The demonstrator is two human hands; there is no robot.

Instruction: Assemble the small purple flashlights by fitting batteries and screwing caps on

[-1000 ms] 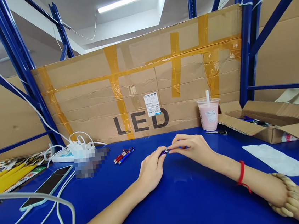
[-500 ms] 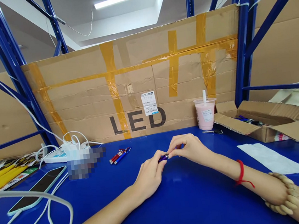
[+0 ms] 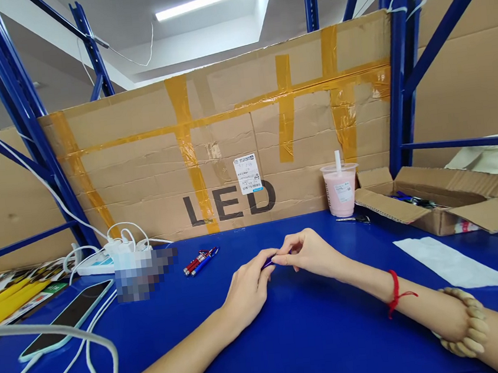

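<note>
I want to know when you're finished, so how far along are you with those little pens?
Looks done: red and blue pens lie aside on the blue table. In hand: left hand and right hand pinch one small purple piece. Possibly left: more items in the open cardboard box.

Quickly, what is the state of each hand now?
Left hand: closed on the small purple item.
Right hand: closed, pinching the same item's other end.

A blurred patch [image 3: 146, 273] hides something at centre left; fingers [image 3: 264, 266] mostly cover the small purple item [image 3: 267, 262].
</note>
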